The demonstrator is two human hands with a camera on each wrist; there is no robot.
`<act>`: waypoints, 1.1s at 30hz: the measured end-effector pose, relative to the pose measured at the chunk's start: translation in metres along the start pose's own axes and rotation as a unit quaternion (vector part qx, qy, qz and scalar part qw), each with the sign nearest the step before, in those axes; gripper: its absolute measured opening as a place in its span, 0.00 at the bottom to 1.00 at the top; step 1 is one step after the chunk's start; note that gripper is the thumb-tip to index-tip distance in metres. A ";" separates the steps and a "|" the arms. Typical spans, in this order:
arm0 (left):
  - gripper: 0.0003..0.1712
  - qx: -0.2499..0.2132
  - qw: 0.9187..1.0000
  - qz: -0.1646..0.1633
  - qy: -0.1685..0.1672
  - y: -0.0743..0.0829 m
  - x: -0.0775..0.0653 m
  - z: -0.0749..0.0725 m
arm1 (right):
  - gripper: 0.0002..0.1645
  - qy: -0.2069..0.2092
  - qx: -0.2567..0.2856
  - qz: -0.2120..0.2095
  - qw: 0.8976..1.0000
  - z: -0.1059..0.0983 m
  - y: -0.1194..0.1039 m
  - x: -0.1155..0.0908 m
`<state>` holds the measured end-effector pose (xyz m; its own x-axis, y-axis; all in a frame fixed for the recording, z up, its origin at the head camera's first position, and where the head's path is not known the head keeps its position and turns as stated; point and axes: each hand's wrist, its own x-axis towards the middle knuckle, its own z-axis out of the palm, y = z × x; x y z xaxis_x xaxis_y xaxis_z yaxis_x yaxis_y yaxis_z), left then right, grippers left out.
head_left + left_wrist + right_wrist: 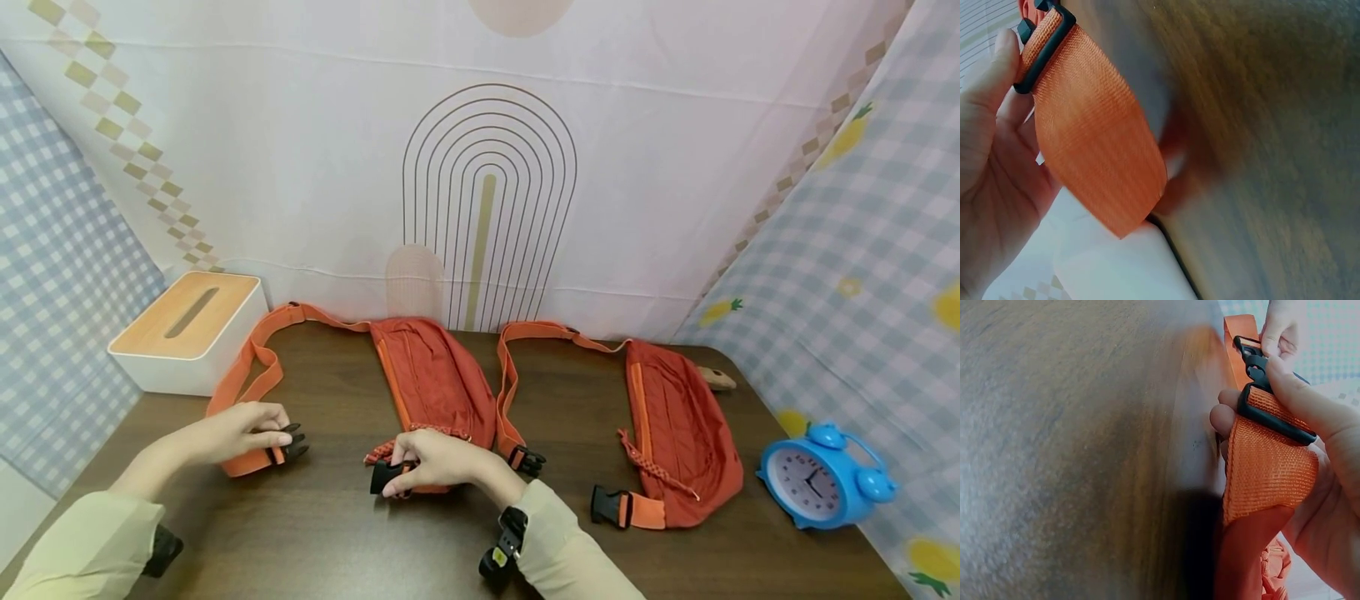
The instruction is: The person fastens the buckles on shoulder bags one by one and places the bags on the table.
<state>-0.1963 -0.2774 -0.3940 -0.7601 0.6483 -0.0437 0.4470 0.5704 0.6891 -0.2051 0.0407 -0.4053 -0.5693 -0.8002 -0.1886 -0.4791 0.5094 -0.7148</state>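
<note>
Two red waist bags with orange straps lie on the brown table. My left hand [243, 429] pinches the black pronged buckle half [296, 443] at the end of the left waist bag's long strap [1097, 125]. In my right hand [444, 458] is that bag's black buckle socket [386, 477], held between thumb and fingers. A gap separates the two halves, prongs pointing toward the socket. The left waist bag [438, 371] lies behind my right hand, which hides its lower end. In the right wrist view, short orange webbing [1269, 465] runs from the socket to the bag.
The second waist bag [690, 442] lies to the right, its socket [611, 507] and pronged half [527, 460] apart. A blue alarm clock [813, 483] stands at the right edge. At back left is a white tissue box [180, 371] with a wooden lid. Curtains surround the table.
</note>
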 end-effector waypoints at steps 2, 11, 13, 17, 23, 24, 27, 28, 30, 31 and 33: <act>0.10 -0.011 1.000 -0.003 0.001 0.000 0.001 0.000 | 0.16 0.003 0.001 0.002 1.000 0.000 0.001 0.000; 0.17 -0.114 0.991 -0.061 -0.039 0.006 0.002 0.003 | 0.16 0.007 0.015 0.002 1.000 0.001 0.003 0.002; 0.20 -0.085 0.992 -0.080 -0.039 0.006 0.002 0.003 | 0.15 0.007 0.023 0.000 1.000 0.000 0.003 0.002; 0.25 -0.012 0.992 -0.114 -0.043 0.005 -0.001 0.001 | 0.15 0.007 0.026 0.000 1.000 0.000 0.003 0.002; 0.16 0.068 0.996 -0.054 -0.037 0.006 0.001 -0.001 | 0.15 0.008 0.023 -0.002 1.000 -0.001 0.002 0.002; 0.14 0.071 0.996 -0.037 -0.032 0.006 0.002 -0.001 | 0.16 0.007 0.023 -0.003 1.000 -0.001 0.002 0.001; 0.10 0.063 0.998 0.004 -0.020 0.006 0.004 -0.001 | 0.15 0.010 0.025 -0.009 1.000 -0.001 0.002 0.001; 0.10 0.058 0.998 0.015 -0.016 0.006 0.005 -0.001 | 0.15 0.011 0.027 -0.010 1.000 -0.002 0.002 0.001; 0.08 0.054 0.998 0.031 -0.014 0.007 0.006 -0.002 | 0.15 0.013 0.031 -0.012 0.999 -0.002 0.003 0.001; 0.08 0.051 0.998 0.035 -0.014 0.008 0.007 -0.002 | 0.15 0.015 0.033 -0.012 0.999 -0.002 0.003 0.001; 0.07 0.045 0.998 0.033 -0.019 0.010 0.009 -0.003 | 0.15 0.017 0.037 -0.012 0.999 -0.002 0.004 0.000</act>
<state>-0.1999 -0.2676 -0.3858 -0.7102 0.7034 -0.0286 0.5377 0.5683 0.6229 -0.2084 0.0430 -0.4067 -0.5810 -0.7999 -0.1501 -0.4420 0.4650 -0.7671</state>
